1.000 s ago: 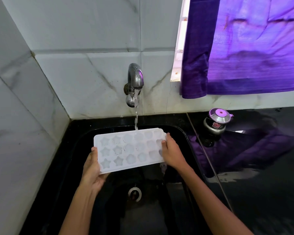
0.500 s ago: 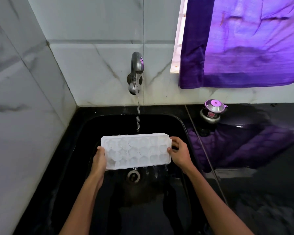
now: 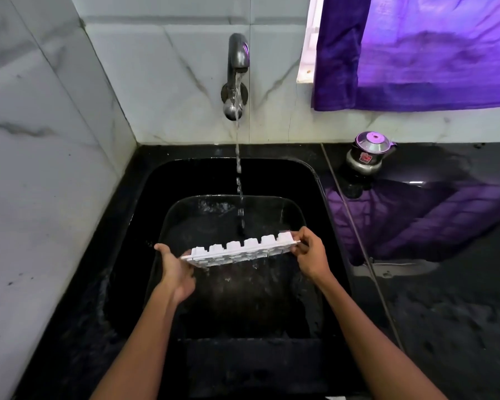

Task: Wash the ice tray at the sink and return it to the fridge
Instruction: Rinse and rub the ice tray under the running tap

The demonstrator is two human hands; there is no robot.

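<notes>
the left hand (image 3: 176, 272) and right hand (image 3: 311, 255) are each pinching one end of the white ice tray (image 3: 238, 251), holding it tipped between them over the black sink (image 3: 315, 180). water from the tap (image 3: 237, 70) is falling just behind the tray, water spilling beneath it.

White marble-veined wall tiles (image 3: 55, 140), glossy black counter (image 3: 459, 298), purple curtain (image 3: 430, 53).
</notes>
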